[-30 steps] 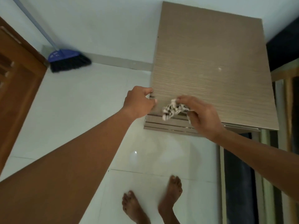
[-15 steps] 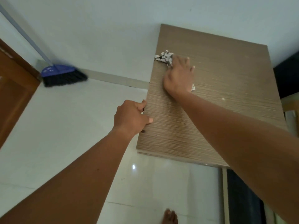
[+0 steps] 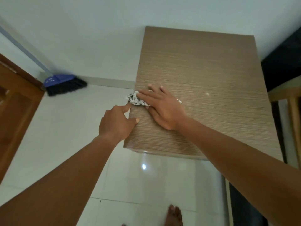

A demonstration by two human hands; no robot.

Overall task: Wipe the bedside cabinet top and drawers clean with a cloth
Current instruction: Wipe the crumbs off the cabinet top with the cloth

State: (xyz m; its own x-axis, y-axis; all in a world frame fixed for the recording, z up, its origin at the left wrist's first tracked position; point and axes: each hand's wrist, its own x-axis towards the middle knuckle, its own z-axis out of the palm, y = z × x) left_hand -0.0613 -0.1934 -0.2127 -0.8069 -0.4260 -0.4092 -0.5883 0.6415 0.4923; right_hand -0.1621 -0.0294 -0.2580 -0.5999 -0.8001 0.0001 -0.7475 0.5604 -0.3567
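The bedside cabinet top [image 3: 211,88] is a brown wood-grain board standing against the white wall. My right hand [image 3: 162,108] lies flat on its left part, pressing a black-and-white patterned cloth [image 3: 136,100] at the left edge; most of the cloth is hidden under the palm. My left hand [image 3: 117,123] grips the cabinet's left edge just in front of the cloth, thumb on top. The drawers are out of sight below the top.
A blue broom [image 3: 65,84] leans in the left corner beside a brown wooden door [image 3: 14,108]. White floor tiles [image 3: 146,185] lie in front, with my bare foot [image 3: 175,216] on them. A wooden bed frame [image 3: 291,98] and dark surface stand to the right.
My right hand has slid the cloth from the far left corner of the top back toward me along the left edge. My left hand kept its hold on the edge.
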